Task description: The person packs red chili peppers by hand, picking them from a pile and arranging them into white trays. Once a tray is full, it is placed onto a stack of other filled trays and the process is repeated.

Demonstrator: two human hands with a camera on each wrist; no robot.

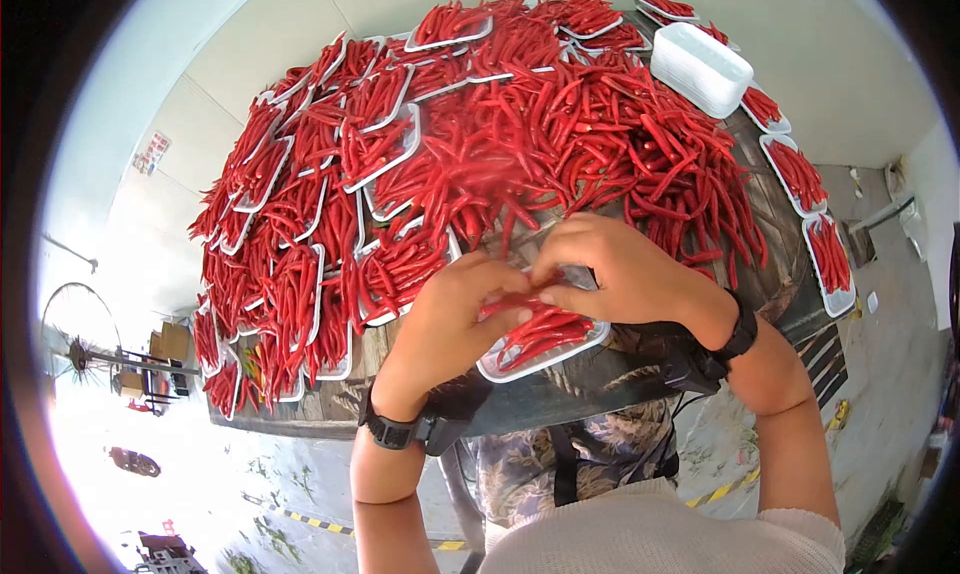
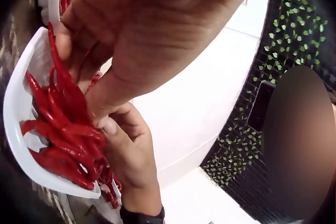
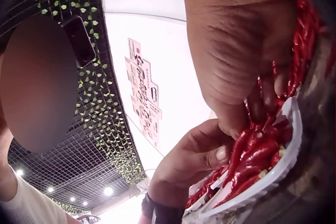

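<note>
A white foam tray [image 1: 562, 356] with red chili peppers [image 1: 535, 339] lies at the table's near edge, between both hands. From its left side my left hand [image 1: 450, 314] reaches over, thumb and fingers curled on chilies in the tray. My right hand [image 1: 625, 269] comes from the other side, its fingertips bent down onto the chilies at the far end. In the left wrist view, long chilies [image 2: 68, 95] lie against the left fingers and thumb. The right wrist view shows right fingertips among glossy chilies [image 3: 257, 153] beside the tray's rim [image 3: 262, 184]; the palm hides part of them.
A large heap of loose chilies [image 1: 600, 124] covers the table's middle and back. Several filled trays [image 1: 300, 304] crowd the left side, overlapping. At the back right stands a stack of white trays [image 1: 700, 69], with filled trays [image 1: 828, 264] along the right edge.
</note>
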